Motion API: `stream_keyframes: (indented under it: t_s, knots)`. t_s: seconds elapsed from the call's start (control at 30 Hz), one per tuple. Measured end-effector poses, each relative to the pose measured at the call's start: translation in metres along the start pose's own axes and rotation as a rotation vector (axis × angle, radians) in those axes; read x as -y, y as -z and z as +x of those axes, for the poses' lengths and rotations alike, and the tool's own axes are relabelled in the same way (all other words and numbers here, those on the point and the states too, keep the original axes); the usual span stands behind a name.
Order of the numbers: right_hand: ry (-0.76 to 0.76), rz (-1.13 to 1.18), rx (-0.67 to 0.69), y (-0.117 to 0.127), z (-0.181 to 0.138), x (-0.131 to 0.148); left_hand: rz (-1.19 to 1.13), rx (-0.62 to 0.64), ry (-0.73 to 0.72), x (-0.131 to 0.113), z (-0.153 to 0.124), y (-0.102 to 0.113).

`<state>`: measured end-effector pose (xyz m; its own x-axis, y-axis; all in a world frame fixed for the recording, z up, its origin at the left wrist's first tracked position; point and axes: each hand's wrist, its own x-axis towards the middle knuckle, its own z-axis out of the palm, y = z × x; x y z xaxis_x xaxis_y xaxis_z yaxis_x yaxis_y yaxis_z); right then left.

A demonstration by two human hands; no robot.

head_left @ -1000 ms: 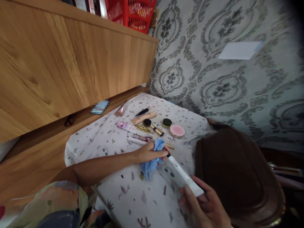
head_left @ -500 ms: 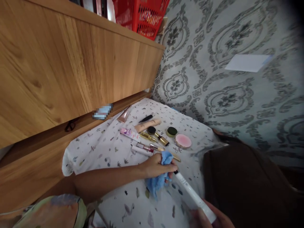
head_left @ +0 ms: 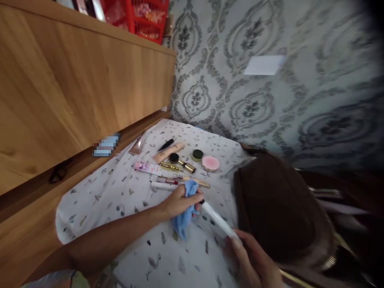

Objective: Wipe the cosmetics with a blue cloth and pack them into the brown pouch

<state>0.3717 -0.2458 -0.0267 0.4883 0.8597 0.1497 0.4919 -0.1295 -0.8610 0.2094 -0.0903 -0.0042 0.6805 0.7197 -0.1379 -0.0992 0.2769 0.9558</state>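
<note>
My left hand is closed around a blue cloth and presses it against the dark tip of a white tube. My right hand grips the lower end of that tube, low in the view. Both hands hover over a white patterned sheet. Just beyond the left hand lie several cosmetics: a white stick, a pink tube, a gold lipstick, a beige tube, a dark green pot and a pink round compact.
A wooden cabinet side stands at the left, with a red basket on top. Patterned grey wallpaper forms the back. A dark brown rounded object sits at the right of the sheet.
The view has swung, so everything sits further left. The left hand stays shut on the cloth at the tube's tip; the right hand shows more fully on the tube.
</note>
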Motion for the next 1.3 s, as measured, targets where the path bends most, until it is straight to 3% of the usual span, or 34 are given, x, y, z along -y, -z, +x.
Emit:
stream_keyframes:
  t_s: [0.17,0.3,0.5,0.63,0.83,1.1,1.3]
  knots:
    - [0.012,0.056,0.136,0.001,-0.002,0.014,0.066,-0.048,-0.008,-0.001,-0.004,-0.003]
    - [-0.148,0.228,0.254,0.000,-0.005,0.017,0.138,-0.049,-0.041,-0.004,-0.009,-0.006]
    - [-0.373,0.570,0.315,0.002,-0.003,0.021,0.190,-0.069,-0.045,-0.011,-0.014,-0.012]
    - [-0.433,0.710,0.377,0.005,0.000,0.023,0.214,-0.082,-0.056,-0.012,-0.014,-0.013]
    - [-0.264,0.738,0.267,0.003,0.003,0.020,0.220,-0.137,-0.122,-0.011,-0.015,-0.013]
    - [0.035,0.451,0.144,0.008,-0.006,0.021,0.284,-0.039,-0.012,-0.010,-0.020,-0.014]
    - [0.187,0.331,0.014,0.020,-0.007,0.026,0.235,0.013,-0.021,-0.012,-0.024,-0.018]
